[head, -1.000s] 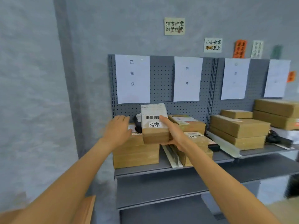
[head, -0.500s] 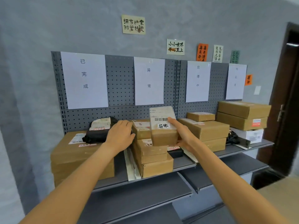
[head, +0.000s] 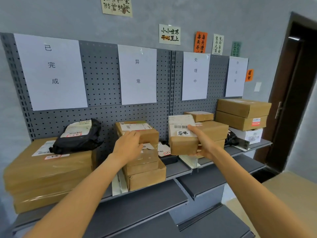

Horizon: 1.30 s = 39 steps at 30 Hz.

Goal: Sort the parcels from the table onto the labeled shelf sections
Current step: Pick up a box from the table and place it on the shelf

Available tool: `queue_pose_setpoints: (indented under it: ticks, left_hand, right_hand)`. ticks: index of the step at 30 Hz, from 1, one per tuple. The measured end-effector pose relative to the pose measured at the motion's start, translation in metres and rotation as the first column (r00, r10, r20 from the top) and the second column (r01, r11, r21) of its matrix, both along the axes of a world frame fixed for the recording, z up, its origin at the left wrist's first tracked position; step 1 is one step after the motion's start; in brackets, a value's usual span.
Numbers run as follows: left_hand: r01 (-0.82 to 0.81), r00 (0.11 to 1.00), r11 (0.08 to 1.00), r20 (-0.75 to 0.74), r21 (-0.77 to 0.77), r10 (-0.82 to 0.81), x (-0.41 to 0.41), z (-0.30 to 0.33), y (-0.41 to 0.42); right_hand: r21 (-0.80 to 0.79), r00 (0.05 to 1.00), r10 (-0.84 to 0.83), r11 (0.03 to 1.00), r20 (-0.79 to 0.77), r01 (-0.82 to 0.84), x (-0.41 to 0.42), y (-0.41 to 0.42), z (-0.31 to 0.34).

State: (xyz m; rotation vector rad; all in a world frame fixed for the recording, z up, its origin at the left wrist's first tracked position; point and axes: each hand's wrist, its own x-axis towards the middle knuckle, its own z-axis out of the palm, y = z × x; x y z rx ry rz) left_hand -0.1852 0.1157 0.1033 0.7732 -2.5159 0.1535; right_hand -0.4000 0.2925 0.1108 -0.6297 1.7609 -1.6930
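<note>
The right hand [head: 204,145] holds a small brown parcel [head: 182,136] in the air in front of the shelf [head: 178,170], thumb on the parcel's top face beside a handwritten white label and a barcode, the other fingers curled under its right end. The parcel hangs just right of the sheet marked 异常 [head: 137,75] and lower down, roughly level with the parcels already shelved; it touches none of them as far as can be seen.

The left hand [head: 127,147] rests on a stack of three brown boxes [head: 144,158] that stands below that same sheet, fingers laid over the near edge of the top box (whether they actually grip it cannot be told; they look only lightly bent).

Left of the 异常 sheet hangs a larger sheet marked 已完成 [head: 51,71], and below it lies a black plastic mailer [head: 77,136] on top of a wide flat carton [head: 49,170]. A white divider [head: 118,184] stands between this carton and the stack. Right of the 异常 sheet a third sheet [head: 195,75] hangs over more brown boxes [head: 214,129], and farther right two large cartons [head: 242,114] sit on a white box [head: 252,135]. A dark door [head: 298,93] stands far right.
</note>
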Motion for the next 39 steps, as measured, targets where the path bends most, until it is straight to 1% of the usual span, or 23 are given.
queue_pose_setpoints:
  ticks: [6, 9, 11, 13, 16, 20, 25, 31, 39]
  left_hand:
    - [0.071, 0.997, 0.997, -0.009, 0.025, -0.07, -0.043, -0.018, -0.012]
    - [0.092, 0.996, 0.995, -0.011, 0.026, -0.092, -0.062, -0.023, -0.022]
    - [0.093, 0.995, 0.995, -0.038, 0.021, -0.093, -0.071, -0.028, -0.031]
    - [0.095, 0.994, 0.994, -0.058, 0.051, -0.092, -0.078, -0.035, -0.04]
    - [0.089, 0.996, 0.988, -0.039, 0.124, -0.085, -0.087, -0.046, -0.05]
    - [0.091, 0.996, 0.982, -0.026, 0.166, -0.088, -0.093, -0.052, -0.058]
    - [0.095, 0.995, 0.987, -0.028, 0.132, -0.092, -0.093, -0.057, -0.059]
    - [0.089, 0.996, 0.983, -0.036, 0.158, -0.084, -0.092, -0.057, -0.06]
    - [0.073, 0.997, 0.979, -0.026, 0.188, -0.069, -0.089, -0.055, -0.057]
  right_hand:
    - [0.071, 0.998, -0.021, 0.997, 0.051, 0.017, -0.035, -0.014, -0.018]
    - [0.093, 0.996, -0.009, 0.996, 0.084, 0.001, -0.053, -0.033, -0.028]
    - [0.099, 0.994, -0.008, 0.995, 0.106, -0.002, -0.064, -0.051, -0.036]
    - [0.108, 0.995, 0.007, 0.994, 0.102, -0.018, -0.076, -0.073, -0.048]
    - [0.128, 0.996, 0.033, 0.991, 0.078, -0.043, -0.09, -0.102, -0.063]
    - [0.143, 0.995, 0.075, 0.986, 0.067, -0.084, -0.113, -0.135, -0.07]
    - [0.153, 0.987, 0.123, 0.979, 0.104, -0.138, -0.131, -0.165, -0.079]
    - [0.174, 0.981, 0.152, 0.97, 0.123, -0.172, -0.14, -0.194, -0.092]
    - [0.175, 0.984, 0.134, 0.973, 0.117, -0.153, -0.139, -0.221, -0.098]
